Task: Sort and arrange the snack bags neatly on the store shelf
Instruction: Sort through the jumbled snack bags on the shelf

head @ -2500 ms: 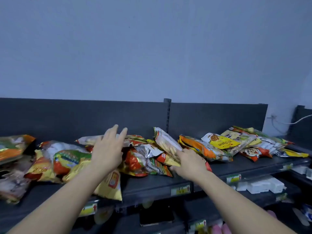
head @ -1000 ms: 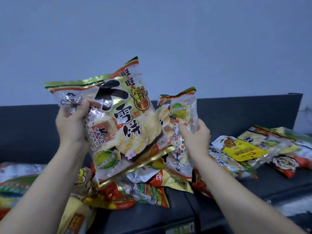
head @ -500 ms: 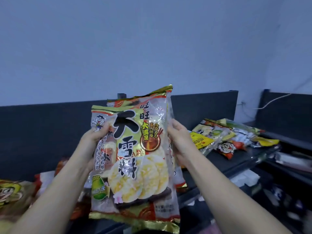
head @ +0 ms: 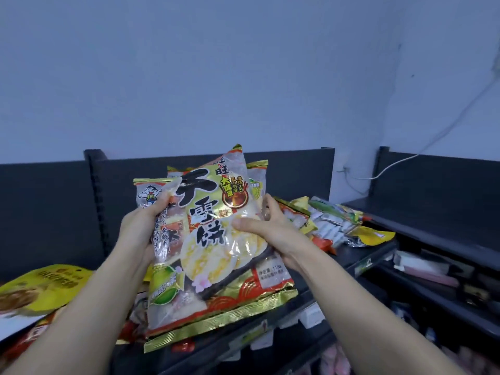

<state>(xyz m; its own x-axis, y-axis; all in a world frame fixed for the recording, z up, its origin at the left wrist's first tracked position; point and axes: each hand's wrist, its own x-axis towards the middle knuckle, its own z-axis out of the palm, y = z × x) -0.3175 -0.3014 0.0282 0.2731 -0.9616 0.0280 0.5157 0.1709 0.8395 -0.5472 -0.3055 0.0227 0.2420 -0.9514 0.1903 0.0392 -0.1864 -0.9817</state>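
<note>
Bags held upright, stacked, above middle of shelf. Left hand grips left edge, fingers curled behind. Right hand pinches right edge, thumb on front. Probably light, slippery film, crackers fragile. Best to hold by side edges, without squeezing.

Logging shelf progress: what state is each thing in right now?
Front rice cracker bag: tilted, held up between both hands.
Bag behind it: mostly hidden, held too.
Left hand: grips the left edge.
Right hand: grips the right edge, thumb in front.
Yellow bag: lying flat, left.
Right-side bags: loose overlapping pile.
</note>
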